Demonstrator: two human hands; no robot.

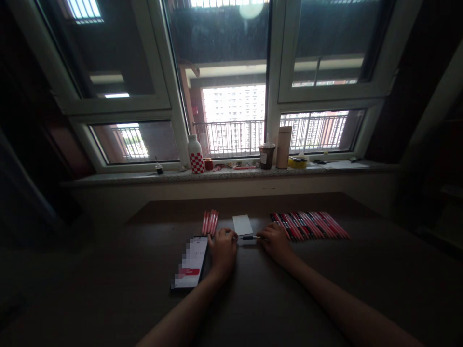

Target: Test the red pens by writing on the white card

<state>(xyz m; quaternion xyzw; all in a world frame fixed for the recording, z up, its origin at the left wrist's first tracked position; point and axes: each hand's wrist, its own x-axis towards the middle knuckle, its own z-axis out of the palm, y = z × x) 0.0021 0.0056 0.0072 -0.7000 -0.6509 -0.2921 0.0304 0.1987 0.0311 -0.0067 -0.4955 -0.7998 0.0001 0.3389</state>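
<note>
My left hand (223, 250) and my right hand (275, 242) rest on the dark table (325, 289), fingers curled, both pinching the ends of one thin pen (249, 237) that lies crosswise between them. Just behind the pen lies a small white card (242, 224). A short bundle of red pens (210, 222) lies behind my left hand. A long row of several red pens (311, 225) spreads to the right of my right hand. A phone (191, 261) with a lit screen lies left of my left hand.
Beyond the table runs a window sill (144, 176) with a red-checked white bottle (196, 154), a dark drink cup (266, 155), a tall beige tumbler (284, 147), a yellow tape roll (297, 161) and papers (343, 165). Dark shapes stand at both sides.
</note>
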